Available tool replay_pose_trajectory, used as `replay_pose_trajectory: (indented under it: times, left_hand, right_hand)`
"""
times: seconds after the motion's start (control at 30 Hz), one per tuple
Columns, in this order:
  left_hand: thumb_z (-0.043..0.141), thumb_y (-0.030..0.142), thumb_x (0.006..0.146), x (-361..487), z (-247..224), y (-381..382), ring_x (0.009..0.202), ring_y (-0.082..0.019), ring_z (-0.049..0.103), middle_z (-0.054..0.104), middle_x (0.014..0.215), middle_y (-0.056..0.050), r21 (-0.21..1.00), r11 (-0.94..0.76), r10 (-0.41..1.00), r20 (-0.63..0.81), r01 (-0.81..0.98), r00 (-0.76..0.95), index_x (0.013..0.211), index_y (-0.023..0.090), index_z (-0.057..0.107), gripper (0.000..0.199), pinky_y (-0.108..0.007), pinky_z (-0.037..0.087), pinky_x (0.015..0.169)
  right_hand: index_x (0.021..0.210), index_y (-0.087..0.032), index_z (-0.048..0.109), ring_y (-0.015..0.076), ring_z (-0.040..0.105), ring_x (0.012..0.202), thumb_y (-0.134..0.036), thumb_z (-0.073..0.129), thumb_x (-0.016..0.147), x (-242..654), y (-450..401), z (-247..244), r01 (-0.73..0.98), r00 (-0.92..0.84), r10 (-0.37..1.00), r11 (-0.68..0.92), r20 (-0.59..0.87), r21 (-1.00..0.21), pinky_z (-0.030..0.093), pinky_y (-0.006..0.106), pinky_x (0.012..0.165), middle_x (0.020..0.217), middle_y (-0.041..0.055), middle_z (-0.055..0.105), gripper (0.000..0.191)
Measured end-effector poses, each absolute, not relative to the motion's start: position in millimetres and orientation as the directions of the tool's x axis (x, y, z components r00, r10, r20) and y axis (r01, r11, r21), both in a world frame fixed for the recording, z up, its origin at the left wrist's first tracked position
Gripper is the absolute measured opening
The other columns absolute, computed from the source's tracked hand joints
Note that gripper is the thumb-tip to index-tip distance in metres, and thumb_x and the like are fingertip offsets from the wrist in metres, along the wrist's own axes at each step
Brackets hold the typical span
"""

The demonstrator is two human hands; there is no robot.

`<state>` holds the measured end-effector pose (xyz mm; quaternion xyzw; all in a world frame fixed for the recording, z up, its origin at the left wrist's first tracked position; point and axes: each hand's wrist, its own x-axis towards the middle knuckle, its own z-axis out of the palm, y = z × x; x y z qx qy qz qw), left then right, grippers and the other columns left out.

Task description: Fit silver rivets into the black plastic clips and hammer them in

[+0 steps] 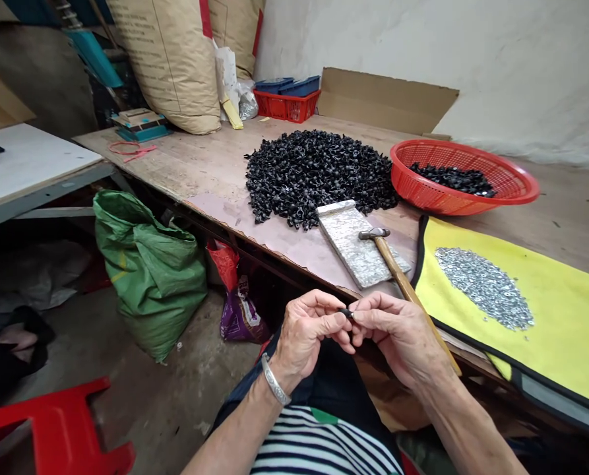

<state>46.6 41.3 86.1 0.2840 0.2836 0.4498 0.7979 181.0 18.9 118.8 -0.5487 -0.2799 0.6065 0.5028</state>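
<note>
Your left hand (298,333) and right hand (407,336) are jointly pinching one small black part (345,313) between fingertips, presumably for fine control. The ball-peen hammer (396,267) is resting across the mottled slab (344,234), apparently for easy reach. Beyond, the red mesh basket (433,196) is holding black pieces (452,178); farther, the red crate (287,107) is containing blue trays (304,86).

centre: parts heap (318,175) on bench (210,155) | right: basket (437,201), below it pieces (487,287) on cloth (566,310) | below heap: hammer head (374,233) on slab (343,241) | lower centre: part (346,313) between left hand (307,330) and right hand (403,333) | upper left: sack (173,66) on bench
</note>
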Motion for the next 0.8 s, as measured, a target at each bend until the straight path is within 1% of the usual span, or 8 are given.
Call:
replay_pose_trajectory:
  times: [0.37,0.43,0.5,0.53,0.6,0.67,0.73,0.8]
  left_hand:
    - [0.074,0.013,0.059,52,84,43,0.040,-0.014,0.057,0.062,0.053,0.000,0.771,0.367,0.911,-0.186,-0.520,0.367,0.069,0.011,0.062,0.016,-0.025,0.049,0.036]
    - [0.074,0.013,0.058,52,86,44,0.038,-0.013,0.056,0.062,0.052,0.000,0.763,0.378,0.911,-0.204,-0.524,0.359,0.069,0.011,0.062,0.016,-0.024,0.048,0.036]
    - [0.073,0.014,0.058,53,86,46,0.037,-0.013,0.056,0.062,0.051,0.000,0.760,0.386,0.909,-0.217,-0.523,0.356,0.068,0.011,0.061,0.017,-0.024,0.048,0.035]
    - [0.074,0.014,0.058,53,87,47,0.037,-0.013,0.055,0.061,0.051,0.000,0.760,0.387,0.910,-0.223,-0.522,0.349,0.068,0.011,0.060,0.017,-0.024,0.048,0.035]
    - [0.074,0.015,0.057,55,87,50,0.037,-0.012,0.054,0.061,0.051,0.000,0.763,0.385,0.914,-0.235,-0.519,0.332,0.067,0.011,0.059,0.018,-0.024,0.048,0.036]
    - [0.074,0.016,0.057,58,87,54,0.037,-0.011,0.053,0.061,0.052,0.000,0.770,0.377,0.919,-0.241,-0.514,0.312,0.067,0.011,0.059,0.019,-0.024,0.049,0.036]
    - [0.074,0.017,0.056,62,89,60,0.037,-0.010,0.052,0.061,0.052,0.000,0.781,0.364,0.926,-0.243,-0.508,0.289,0.066,0.011,0.059,0.020,-0.023,0.048,0.035]
    - [0.075,0.019,0.054,67,90,69,0.038,-0.010,0.052,0.060,0.051,0.000,0.792,0.350,0.932,-0.242,-0.500,0.269,0.065,0.011,0.058,0.022,-0.023,0.048,0.035]
  right_hand:
    - [0.065,-0.015,0.064,0.0120,0.056,0.047,-0.031,0.074,0.061,192,17,120,-0.231,0.075,0.928,-0.338,-0.364,-0.912,0.044,0.024,0.048,0.057,0.0022,0.063,0.019]
    - [0.067,-0.016,0.064,0.0119,0.053,0.046,-0.039,0.071,0.064,203,17,125,-0.075,0.155,0.935,-0.312,-0.320,-0.947,0.042,0.025,0.046,0.059,0.0027,0.063,0.024]
    - [0.068,-0.018,0.064,0.0121,0.049,0.045,-0.043,0.065,0.069,217,18,128,0.260,0.314,0.934,-0.258,-0.171,-0.931,0.038,0.026,0.046,0.057,0.0021,0.060,0.025]
    - [0.068,-0.019,0.063,0.0133,0.050,0.048,-0.043,0.062,0.071,223,18,129,0.472,0.378,0.925,-0.234,-0.045,-0.850,0.037,0.027,0.048,0.059,0.0027,0.060,0.024]
    - [0.073,-0.019,0.062,0.0181,0.054,0.059,-0.041,0.056,0.074,235,21,129,0.813,0.387,0.900,-0.232,0.198,-0.534,0.037,0.030,0.054,0.069,0.0063,0.062,0.022]
    - [0.079,-0.019,0.060,0.0222,0.057,0.067,-0.040,0.054,0.075,244,26,126,0.939,0.307,0.912,-0.245,0.271,-0.240,0.035,0.031,0.057,0.077,0.0092,0.062,0.022]
    - [0.078,-0.020,0.056,0.0216,0.055,0.065,-0.041,0.053,0.075,251,34,122,0.957,0.267,0.947,-0.239,0.181,-0.164,0.032,0.030,0.055,0.071,0.0071,0.060,0.022]
    - [0.070,-0.021,0.052,0.0184,0.051,0.058,-0.039,0.057,0.071,255,43,121,0.931,0.269,0.960,-0.239,0.078,-0.275,0.030,0.028,0.053,0.060,0.0023,0.055,0.019]
